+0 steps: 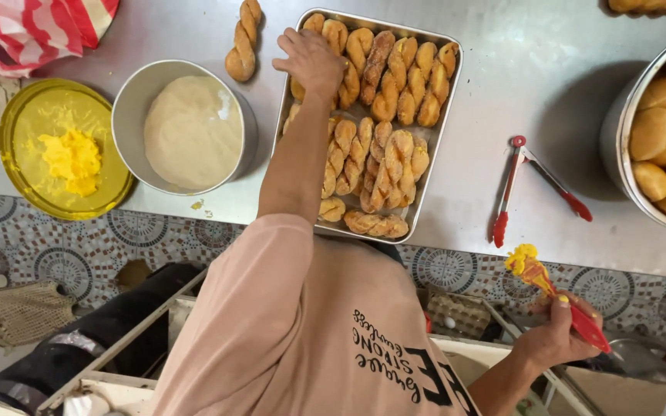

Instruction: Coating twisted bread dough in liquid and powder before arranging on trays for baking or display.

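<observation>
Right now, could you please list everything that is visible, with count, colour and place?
metal tray: one, silver, centre of table
twisted pastries: many, golden brown, in the tray
loose twisted pastry: one, golden brown, on the table above the bowl
dough bowl: one, silver, pale dough inside, left of the tray
yellow lid: one, yellow paste on it, far left
tongs: one, silver with red tips, right of the tray
big pot: one, silver, round golden buns inside, right edge
striped cloth: one, red and white, top left
left hand: on pastries in the tray
right hand: holds red brush, yellow bristles
</observation>
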